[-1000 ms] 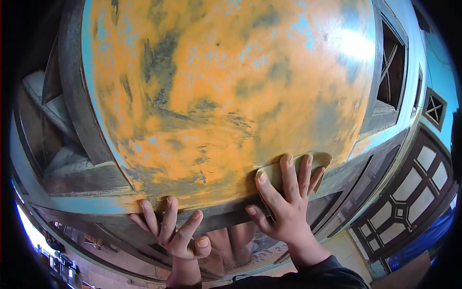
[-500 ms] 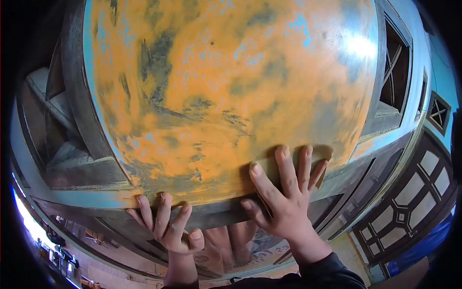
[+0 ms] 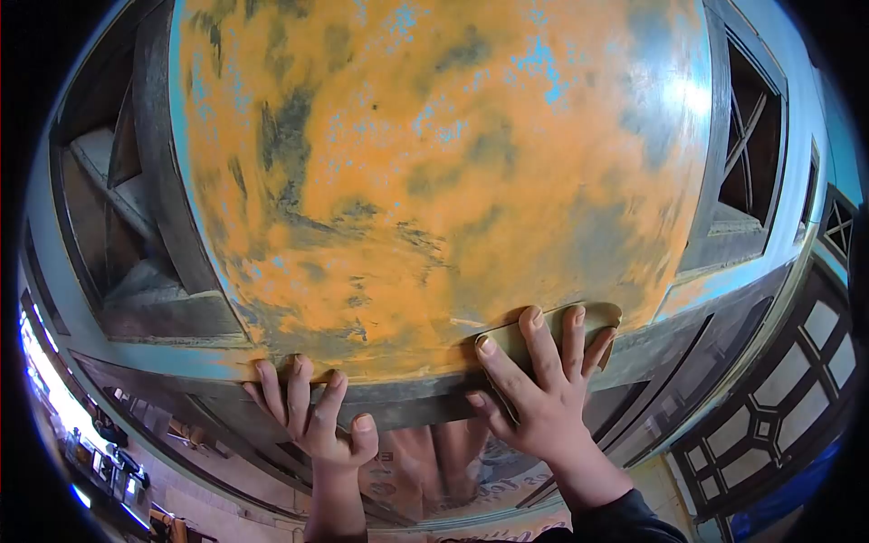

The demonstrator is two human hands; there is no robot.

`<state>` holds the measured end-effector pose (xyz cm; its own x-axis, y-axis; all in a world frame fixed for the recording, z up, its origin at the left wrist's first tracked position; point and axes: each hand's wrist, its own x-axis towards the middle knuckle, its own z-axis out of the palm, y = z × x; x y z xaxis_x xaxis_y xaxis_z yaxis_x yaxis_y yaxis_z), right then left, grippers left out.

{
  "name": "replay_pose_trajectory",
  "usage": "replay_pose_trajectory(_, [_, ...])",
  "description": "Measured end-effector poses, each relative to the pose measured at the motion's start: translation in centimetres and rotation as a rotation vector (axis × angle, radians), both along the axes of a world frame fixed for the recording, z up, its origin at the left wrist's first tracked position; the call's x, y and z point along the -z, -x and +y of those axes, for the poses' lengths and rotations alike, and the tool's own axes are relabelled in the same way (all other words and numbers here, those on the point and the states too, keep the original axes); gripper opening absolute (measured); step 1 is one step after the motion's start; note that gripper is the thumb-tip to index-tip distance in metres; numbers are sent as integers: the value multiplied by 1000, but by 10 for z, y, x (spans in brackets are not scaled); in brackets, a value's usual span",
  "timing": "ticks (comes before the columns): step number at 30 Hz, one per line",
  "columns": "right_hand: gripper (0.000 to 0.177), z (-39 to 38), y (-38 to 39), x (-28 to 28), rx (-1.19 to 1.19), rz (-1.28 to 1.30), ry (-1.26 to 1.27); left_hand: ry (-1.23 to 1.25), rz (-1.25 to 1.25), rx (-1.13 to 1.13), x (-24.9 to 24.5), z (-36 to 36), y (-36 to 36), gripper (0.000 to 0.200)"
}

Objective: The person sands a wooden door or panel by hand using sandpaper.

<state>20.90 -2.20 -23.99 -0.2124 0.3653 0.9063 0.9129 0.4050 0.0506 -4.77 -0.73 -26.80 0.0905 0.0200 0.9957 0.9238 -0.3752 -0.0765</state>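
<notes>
A large wooden panel [image 3: 434, 181], patched with orange, dark grey and specks of blue, fills the upper middle. Under the spread fingers of my right hand [image 3: 548, 389] lies a tan sheet of sandpaper [image 3: 595, 319], pressed against the lower right of the panel and curling at its right edge. The thumb reaches down over the panel's grey lower border. My left hand [image 3: 312, 421] rests its fingertips on the lower left border, fingers apart, with nothing visible in it. The sandpaper's underside is hidden.
Framed openings with crossed slats flank the panel, one at left [image 3: 118, 199] and one at right [image 3: 751, 136]. A dark lattice door [image 3: 769, 407] stands at far right, near a blue sheet [image 3: 787, 493]. Cluttered items [image 3: 109, 462] show at lower left.
My right hand has slid the sandpaper down toward the panel's lower border. The left hand stays at the border; the view has shifted slightly.
</notes>
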Motion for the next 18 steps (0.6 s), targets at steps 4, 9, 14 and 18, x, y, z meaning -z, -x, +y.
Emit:
replay_pose_trajectory(4, [53, -1, 3, 1, 3, 34, 15, -5, 5, 6, -2, -1, -2, 41])
replay_pose_trajectory(9, [55, -7, 17, 6, 2, 161, 61, 57, 104, 9, -7, -10, 1, 50])
replay_pose_trajectory(14, [55, -9, 22, 10, -3, 202, 70, 119, 115, 41, -13, -16, 1, 52])
replay_pose_trajectory(18, [54, -10, 20, -21, -11, 210, 100, 249, 157, -19, -44, -33, -7, 52])
